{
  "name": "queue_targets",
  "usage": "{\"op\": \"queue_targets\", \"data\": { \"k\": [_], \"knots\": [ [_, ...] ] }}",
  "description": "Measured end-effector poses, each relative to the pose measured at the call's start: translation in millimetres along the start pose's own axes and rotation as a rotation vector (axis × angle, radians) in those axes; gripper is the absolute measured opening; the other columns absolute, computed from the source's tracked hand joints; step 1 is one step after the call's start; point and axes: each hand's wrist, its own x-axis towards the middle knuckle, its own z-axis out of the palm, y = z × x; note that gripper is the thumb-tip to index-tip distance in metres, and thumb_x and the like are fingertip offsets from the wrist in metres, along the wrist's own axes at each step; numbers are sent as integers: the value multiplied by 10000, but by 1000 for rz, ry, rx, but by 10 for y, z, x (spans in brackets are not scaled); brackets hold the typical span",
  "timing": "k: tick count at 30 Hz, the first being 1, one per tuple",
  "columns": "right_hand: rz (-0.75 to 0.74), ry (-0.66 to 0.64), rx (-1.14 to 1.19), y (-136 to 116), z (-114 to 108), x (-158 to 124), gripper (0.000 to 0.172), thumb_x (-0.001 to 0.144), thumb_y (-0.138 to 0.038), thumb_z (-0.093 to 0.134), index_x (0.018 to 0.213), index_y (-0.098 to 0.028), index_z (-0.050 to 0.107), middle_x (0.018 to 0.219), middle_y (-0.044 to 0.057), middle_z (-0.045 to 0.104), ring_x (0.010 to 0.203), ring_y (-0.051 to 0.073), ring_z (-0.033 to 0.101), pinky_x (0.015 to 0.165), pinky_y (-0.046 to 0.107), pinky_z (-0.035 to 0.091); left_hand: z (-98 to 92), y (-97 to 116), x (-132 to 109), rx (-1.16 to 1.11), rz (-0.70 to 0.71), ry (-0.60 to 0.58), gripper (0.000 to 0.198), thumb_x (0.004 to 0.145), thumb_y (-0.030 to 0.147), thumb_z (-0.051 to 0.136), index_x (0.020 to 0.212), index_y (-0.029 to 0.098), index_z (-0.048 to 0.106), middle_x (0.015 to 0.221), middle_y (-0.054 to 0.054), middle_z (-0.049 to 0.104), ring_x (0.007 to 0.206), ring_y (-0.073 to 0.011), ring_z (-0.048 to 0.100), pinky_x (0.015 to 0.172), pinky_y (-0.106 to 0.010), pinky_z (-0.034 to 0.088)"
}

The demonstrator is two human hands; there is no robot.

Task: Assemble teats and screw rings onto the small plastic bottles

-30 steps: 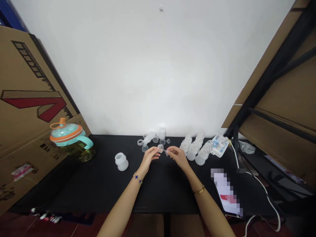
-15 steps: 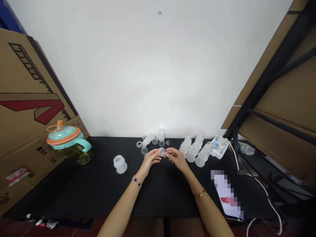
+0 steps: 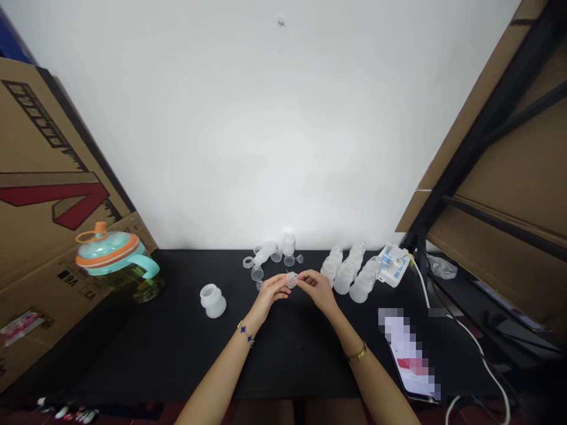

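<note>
My left hand (image 3: 271, 293) and my right hand (image 3: 318, 288) meet over the table's middle. Between their fingertips is a small clear ring-shaped bottle part (image 3: 292, 280). Both hands pinch it from opposite sides; its finer detail is too small to make out. To the left stands a white, waisted bottle body (image 3: 213, 301) with its mouth uncovered. Just behind my hands lie loose translucent bottle parts: a ring (image 3: 248, 262), a clear dome cap (image 3: 257, 273), a bottle (image 3: 264, 254) on its side and a small funnel-like nipple (image 3: 299, 258).
Several translucent feeding bottles (image 3: 364, 286) stand grouped at right, near a white power strip (image 3: 393, 264). A phone (image 3: 411, 360) and white cable (image 3: 481, 348) lie at front right. A lidded turquoise jug (image 3: 117, 262) and cardboard box (image 3: 39, 195) are at left. The white wall rises behind.
The clear part has tilted between my fingers, and my right fingers have shifted on it. My view has moved slightly. The other bottles and parts stay where they were.
</note>
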Motion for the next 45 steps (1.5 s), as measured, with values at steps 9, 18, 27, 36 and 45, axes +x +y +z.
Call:
{"op": "queue_targets", "data": {
  "k": [9, 18, 27, 36, 45],
  "knots": [
    [-32, 67, -52, 21, 7, -22, 209, 805, -428, 726, 804, -225, 775, 749, 25, 721, 588, 155, 558, 565, 279, 452, 64, -3, -23, 53, 53, -7, 500, 732, 521, 831, 1069, 156, 773, 908, -84, 753, 729, -145, 663, 676, -240, 521],
    [-23, 104, -107, 1, 16, -50, 252, 860, -450, 692, 807, -216, 769, 714, 34, 720, 597, 177, 591, 577, 293, 467, 124, -7, -36, 212, 171, 51, 453, 712, 504, 838, 985, 147, 783, 883, -85, 759, 702, -166, 647, 645, -265, 501],
    [-196, 94, -288, -58, 33, -111, 313, 959, -473, 590, 860, -228, 757, 784, 57, 744, 621, 189, 614, 604, 316, 473, 113, -16, -46, 307, 234, 91, 398, 757, 489, 802, 959, 146, 785, 810, -77, 753, 702, -193, 656, 658, -279, 505],
    [-244, 111, -353, -75, 46, -141, 296, 987, -439, 552, 898, -239, 752, 819, 72, 748, 646, 200, 629, 635, 331, 492, 132, -20, -64, 357, 242, 100, 337, 775, 474, 790, 922, 171, 786, 803, -75, 754, 740, -219, 672, 699, -294, 512],
    [-272, 59, -345, -39, 70, -146, 225, 987, -348, 558, 989, -235, 753, 902, 75, 747, 685, 198, 648, 635, 317, 504, 134, -16, -88, 371, 271, 140, 292, 799, 454, 759, 877, 172, 745, 798, -58, 726, 723, -198, 642, 702, -282, 502]
  ]
}}
